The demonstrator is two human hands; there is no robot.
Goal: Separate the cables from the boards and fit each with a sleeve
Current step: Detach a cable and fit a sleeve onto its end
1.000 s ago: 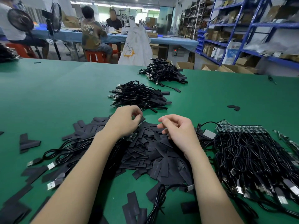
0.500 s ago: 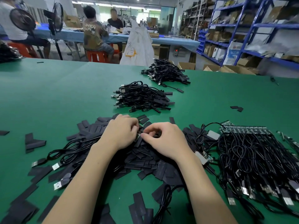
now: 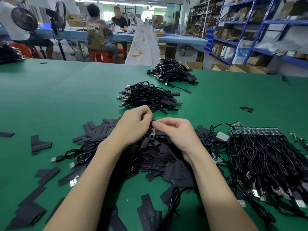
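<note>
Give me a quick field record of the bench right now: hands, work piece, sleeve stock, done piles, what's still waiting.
left hand: fingers curled, pinching the small circuit board from the left
right hand: fingertips pinching the same board from the right
work piece: board held just above the sleeve pile, between both hands
sleeve pile: loose flat black sleeves heaped under the hands, more scattered on the green table
sleeved cable piles: near pile, far pile
waiting: cables attached to a board strip, at right

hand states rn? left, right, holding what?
Left hand: fingers curled, gripping the small green circuit board.
Right hand: pinching the same board's top end.
</note>
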